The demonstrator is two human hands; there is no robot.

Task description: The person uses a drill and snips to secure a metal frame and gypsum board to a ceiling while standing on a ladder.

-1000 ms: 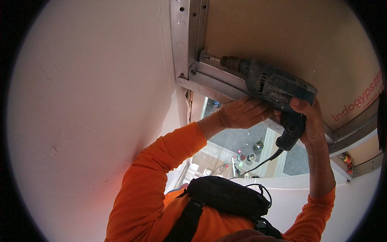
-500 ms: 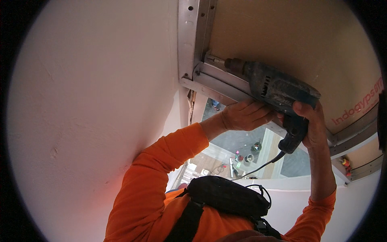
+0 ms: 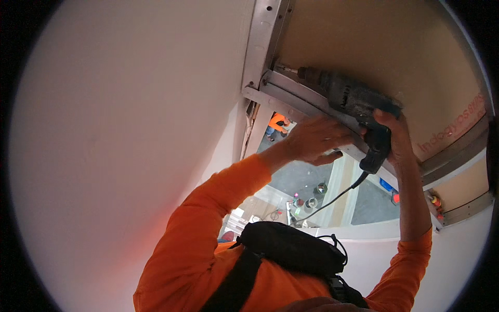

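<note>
Grips the drill (image 3: 358,98) by its handle (image 3: 377,148) in the right hand (image 3: 396,134), with fingers wrapped round and thumb at the rear. Holds the left hand (image 3: 316,139) loosely bent, thumb apart, beside the rail (image 3: 285,105), pinching nothing visible. Aims it left, before the board (image 3: 374,41), with the bit (image 3: 287,68) near the far corner. Should handle as heavy and stiff: best held by the handle and under the body. Wears a pouch (image 3: 291,248), with contents hidden. Shows two buckets (image 3: 311,204) far below, with contents too small to tell.
</note>
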